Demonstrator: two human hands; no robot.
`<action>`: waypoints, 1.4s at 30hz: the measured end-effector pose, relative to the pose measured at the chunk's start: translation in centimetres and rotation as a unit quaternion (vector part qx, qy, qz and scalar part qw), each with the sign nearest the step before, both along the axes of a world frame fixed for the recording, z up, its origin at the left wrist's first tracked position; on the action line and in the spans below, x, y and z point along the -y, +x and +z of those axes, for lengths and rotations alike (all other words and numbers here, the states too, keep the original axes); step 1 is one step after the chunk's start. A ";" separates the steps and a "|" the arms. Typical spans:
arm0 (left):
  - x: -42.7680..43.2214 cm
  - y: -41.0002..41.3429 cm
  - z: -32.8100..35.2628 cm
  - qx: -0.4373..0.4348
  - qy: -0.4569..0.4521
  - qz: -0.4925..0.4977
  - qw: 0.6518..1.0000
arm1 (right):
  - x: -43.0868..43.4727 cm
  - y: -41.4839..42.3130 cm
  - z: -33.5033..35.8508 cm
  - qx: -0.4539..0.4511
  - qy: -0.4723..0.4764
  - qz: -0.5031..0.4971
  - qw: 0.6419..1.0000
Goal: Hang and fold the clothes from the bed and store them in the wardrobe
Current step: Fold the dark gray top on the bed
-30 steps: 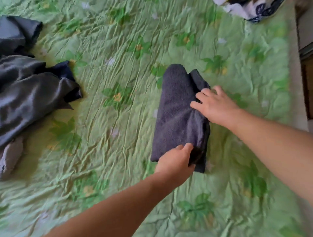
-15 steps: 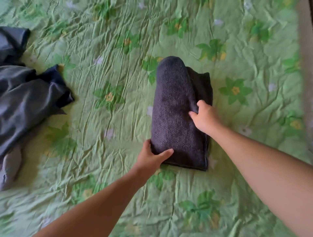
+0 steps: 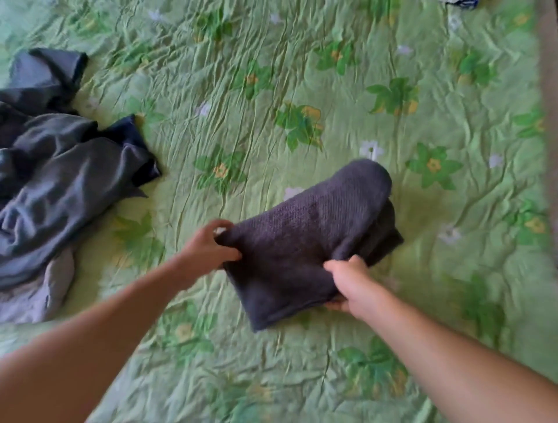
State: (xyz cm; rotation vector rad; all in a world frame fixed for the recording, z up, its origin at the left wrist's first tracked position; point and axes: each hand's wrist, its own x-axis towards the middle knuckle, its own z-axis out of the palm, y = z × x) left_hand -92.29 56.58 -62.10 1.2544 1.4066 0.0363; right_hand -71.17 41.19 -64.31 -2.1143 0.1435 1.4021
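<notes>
**Desk:** What does the shot show?

**Photographer:** Two bare arms reach over a bed (image 3: 453, 271) with a crumpled green flowered cover (image 3: 271, 75). Between the hands is a dark folded garment (image 3: 311, 241) with a knitted look. It lies slantwise across the middle of the frame, its rounded fold pointing up and to the right.

**Desk:** Who has hold of it, and how?

**Photographer:** Both hands. The left hand (image 3: 208, 250) has its fingers (image 3: 211, 226) clenched round the garment's left corner, bunching the cloth. The right hand (image 3: 353, 283) grasps the near edge, thumb on top and the other fingers tucked beneath.

**Desk:** Is it resting on the bed or lifted?

**Photographer:** The far end looks raised, with a shadow on the cover beside it. The picture is blurred there, so I cannot tell whether the near end touches.

**Desk:** Anything else in view?

**Photographer:** A heap of grey clothes (image 3: 60, 187) lies rumpled at the left edge of the bed, well apart from the hands. A scrap of patterned cloth (image 3: 459, 3) shows at the very top right.
</notes>
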 end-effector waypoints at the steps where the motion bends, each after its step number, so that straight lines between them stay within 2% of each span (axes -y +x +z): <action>1: -1.8 -0.9 0.2 -0.015 0.041 0.011 0.999 | -0.1 -2.4 0.4 -0.067 -0.011 -0.013 0.998; 2: -3.5 -1.5 0.3 -0.029 0.088 0.020 0.996 | -0.5 -4.3 0.9 -0.111 -0.021 -0.010 0.994; 4: -5.9 -1.7 0.3 -0.058 0.178 0.006 0.982 | -1.6 -6.6 1.8 -0.142 -0.034 0.039 0.988; 6: -6.2 -1.6 -0.2 -0.107 0.249 -0.068 0.960 | -2.3 -7.1 3.1 -0.128 -0.050 0.139 0.981; 7: -5.6 -1.5 -0.6 -0.130 0.277 -0.113 0.945 | -2.4 -6.8 3.6 -0.084 -0.061 0.233 0.967; 8: -4.5 -1.4 -0.9 -0.145 0.295 -0.163 0.930 | -2.4 -6.5 4.0 -0.001 -0.069 0.350 0.934; 9: -3.3 -1.2 -1.3 -0.156 0.313 -0.225 0.909 | -2.2 -6.1 4.4 0.113 -0.063 0.459 0.879; 10: -2.0 -1.0 -1.8 -0.167 0.340 -0.292 0.878 | -2.1 -5.7 4.4 0.247 -0.033 0.522 0.816; 12: 0.2 -0.6 -3.4 -0.190 0.387 -0.390 0.814 | -2.8 -4.6 4.4 0.464 0.093 0.521 0.710; 13: 0.9 -0.5 -4.1 -0.198 0.397 -0.409 0.797 | -3.4 -3.9 4.0 0.527 0.146 0.510 0.663; 14: 1.2 -0.4 -4.8 -0.206 0.406 -0.415 0.787 | -4.1 -2.6 3.2 0.559 0.156 0.518 0.628; 15: 1.3 -0.6 -5.5 -0.212 0.419 -0.414 0.780 | -4.7 -1.0 2.0 0.571 0.128 0.538 0.607; 16: 1.3 -0.9 -6.3 -0.213 0.436 -0.410 0.772 | -5.0 0.6 0.7 0.567 0.079 0.554 0.604; 18: 1.0 -2.1 -7.9 -0.194 0.476 -0.400 0.759 | -4.5 2.3 -2.3 0.550 0.008 0.542 0.636; 21: 0.8 -3.4 -10.7 -0.165 0.513 -0.394 0.744 | -2.3 1.4 -6.4 0.546 -0.010 0.487 0.681; 23: 0.7 -3.3 -11.1 -0.166 0.505 -0.391 0.751 | -2.2 0.5 -7.6 0.554 -0.011 0.463 0.692; 25: 0.2 -2.6 -10.4 -0.158 0.477 -0.395 0.769 | -2.9 1.0 -7.1 0.532 0.009 0.446 0.720; 27: 0.1 -2.5 -9.1 -0.126 0.431 -0.364 0.816 | -2.7 2.3 -6.2 0.511 0.054 0.376 0.771; 29: -0.2 -2.8 -7.8 -0.063 0.376 -0.240 0.893 | -1.8 3.9 -5.5 0.489 0.086 0.233 0.836; 31: -0.9 -3.2 -6.9 -0.023 0.329 -0.092 0.940 | -0.9 4.8 -5.0 0.372 0.118 0.083 0.917; 32: -1.2 -3.3 -6.5 -0.014 0.296 -0.035 0.955 | -0.7 5.0 -4.8 0.300 0.144 0.015 0.943; 35: -2.1 -3.3 -5.3 -0.001 0.184 0.101 0.978 | -0.2 6.2 -4.4 0.123 0.182 -0.131 0.967; 38: -2.7 -3.5 -4.7 0.012 0.029 0.153 0.988 | 0.5 7.0 -3.1 -0.113 0.168 -0.125 0.971; 40: -2.7 -3.6 -4.0 0.020 -0.047 0.131 0.990 | 0.8 6.7 -2.1 -0.154 0.165 -0.092 0.970; 42: -2.6 -3.7 -2.7 0.019 -0.054 0.110 0.992 | 0.9 6.1 -1.2 -0.125 0.171 -0.085 0.974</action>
